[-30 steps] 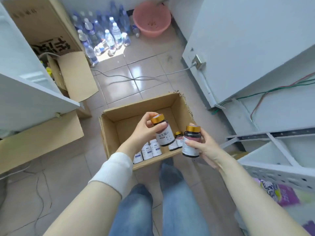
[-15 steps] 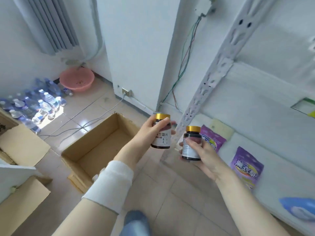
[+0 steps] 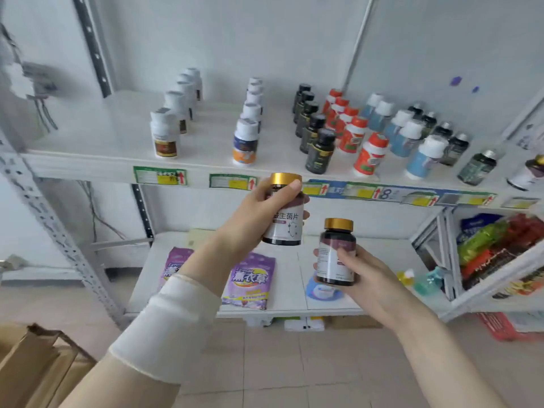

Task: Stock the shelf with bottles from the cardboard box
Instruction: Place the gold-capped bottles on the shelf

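**White metal shelf [image 3: 97, 142] filling the wall behind two raised bottles**

Rows of small bottles are standing on the shelf's upper board, beyond both hands. White-capped bottles [image 3: 164, 136] are lining up above and to the left of the left hand [image 3: 253, 222]. Black bottles [image 3: 319, 151], orange-and-white bottles [image 3: 371, 156] and blue bottles [image 3: 424, 157] are crowding the board above the right hand [image 3: 368, 278].

The left hand is gripping a white-labelled bottle [image 3: 287, 222] with a gold cap, fingers and thumb wrapping its body. It is holding it upright just in front of the board's edge, where price tags [image 3: 160, 175] are hanging.

Lower and to the right, the right hand is clasping a dark bottle [image 3: 335, 241], also gold-capped and upright, with the thumb lying across its label. The two bottles are hovering near each other without touching.

Purple pouches [image 3: 250, 279] are lying on the lower board beneath the left hand. A blue pack [image 3: 322, 290] is peeking out from behind the dark bottle. Colourful packets [image 3: 500, 248] are leaning in a neighbouring rack to the right of the right hand.

A white sleeve [image 3: 170, 325] is covering the left forearm. A cardboard box [image 3: 32, 369] is showing below and to the left of it, on the tiled floor [image 3: 279, 363].
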Demonstrator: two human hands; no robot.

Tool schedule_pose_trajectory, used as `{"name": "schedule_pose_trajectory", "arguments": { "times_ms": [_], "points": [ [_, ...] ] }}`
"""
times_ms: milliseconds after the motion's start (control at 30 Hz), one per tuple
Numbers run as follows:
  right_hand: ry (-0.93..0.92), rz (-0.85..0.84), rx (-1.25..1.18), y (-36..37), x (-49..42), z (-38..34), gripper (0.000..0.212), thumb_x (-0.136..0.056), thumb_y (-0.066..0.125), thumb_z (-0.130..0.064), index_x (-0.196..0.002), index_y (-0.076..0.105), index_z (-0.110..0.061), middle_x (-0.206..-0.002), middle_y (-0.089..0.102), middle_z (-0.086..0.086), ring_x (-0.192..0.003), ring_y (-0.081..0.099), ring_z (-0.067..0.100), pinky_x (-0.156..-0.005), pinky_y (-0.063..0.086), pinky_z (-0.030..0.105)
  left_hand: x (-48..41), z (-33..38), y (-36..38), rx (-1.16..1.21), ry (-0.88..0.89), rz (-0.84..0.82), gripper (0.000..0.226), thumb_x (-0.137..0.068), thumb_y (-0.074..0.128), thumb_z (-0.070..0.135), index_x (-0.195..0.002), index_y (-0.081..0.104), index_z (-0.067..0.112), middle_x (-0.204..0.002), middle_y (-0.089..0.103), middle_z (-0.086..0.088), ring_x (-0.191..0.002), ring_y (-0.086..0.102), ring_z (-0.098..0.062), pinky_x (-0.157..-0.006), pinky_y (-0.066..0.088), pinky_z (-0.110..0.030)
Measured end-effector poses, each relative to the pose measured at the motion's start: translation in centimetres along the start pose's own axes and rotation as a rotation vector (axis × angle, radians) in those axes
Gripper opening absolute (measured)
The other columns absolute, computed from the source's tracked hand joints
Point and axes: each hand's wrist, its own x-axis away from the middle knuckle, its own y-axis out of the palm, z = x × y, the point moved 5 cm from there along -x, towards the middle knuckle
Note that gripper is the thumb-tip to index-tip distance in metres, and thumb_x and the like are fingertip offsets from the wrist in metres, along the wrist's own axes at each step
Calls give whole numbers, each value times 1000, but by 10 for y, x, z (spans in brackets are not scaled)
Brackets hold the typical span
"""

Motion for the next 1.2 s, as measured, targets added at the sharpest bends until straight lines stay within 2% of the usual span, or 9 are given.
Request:
{"name": "schedule_pose_trajectory", "arguments": {
  "times_ms": [200,333,433,533,633,800,967,1067,1200],
  "points": [
    [-111,151,47,-116,18,-70,80,-42,87,-52,-113,65,-22,-113,69,4,-104,66,17,-103,42,49,-70,3,133,-73,34,-191,16,-86,59,29,-97,58,17,-82,69,2,-69,67,-11,-74,55,-31],
    [-191,233,37,-178,8,-122,63,-64,73,-35,-121,58,-13,-115,68,8,-103,66,19,-97,48,45,-124,2,202,-137,57,-266,15,-88,58,33,-97,59,21,-88,71,3,-76,68,-11,-73,54,-29],
    [-260,247,82,-219,-9,-164,85,-50,85,-45,-123,56,-13,-117,68,8,-108,64,22,-95,50,43,-168,5,244,-177,106,-301,25,-86,60,41,-102,59,22,-97,72,0,-84,69,-11,-79,54,-30],
    [-282,308,115,-266,-24,-201,65,-68,68,-31,-128,52,-11,-124,63,12,-115,60,26,-100,45,47,-215,7,281,-195,116,-332,19,-89,57,41,-97,59,24,-98,70,0,-87,67,-14,-88,52,-34],
    [-300,373,144,-316,-37,-232,48,-83,55,-20,-130,50,-11,-124,62,12,-114,60,24,-98,46,43,-261,7,322,-213,139,-368,17,-90,56,36,-95,62,20,-92,71,2,-83,68,-9,-81,54,-29],
    [-311,408,244,-388,-63,-276,56,-72,62,-29,-126,53,-16,-124,62,9,-114,60,22,-101,45,43,-327,-6,384,-227,149,-396,9,-90,57,31,-93,59,23,-94,70,2,-84,69,-12,-84,54,-32],
    [-312,372,317,-457,-96,-315,40,-79,67,-30,-117,59,-20,-110,66,10,-89,64,22,-70,49,29,-389,-13,436,-292,162,-405,14,-90,56,36,-98,56,24,-96,71,4,-82,71,-8,-71,55,-25],
    [-326,333,362,-494,-113,-339,34,-77,63,-27,-110,61,-20,-115,68,6,-105,65,20,-92,50,37,-421,-16,461,-319,168,-352,12,-91,54,35,-99,55,26,-97,70,5,-87,69,-11,-79,55,-29],
    [-314,260,489,-535,-137,-368,21,-85,61,-19,-106,61,-22,-108,68,-1,-102,65,12,-86,52,27,-462,-26,484,-372,156,-237,10,-92,54,36,-96,57,28,-104,68,3,-94,65,-10,-88,50,-28]
  ]
}}
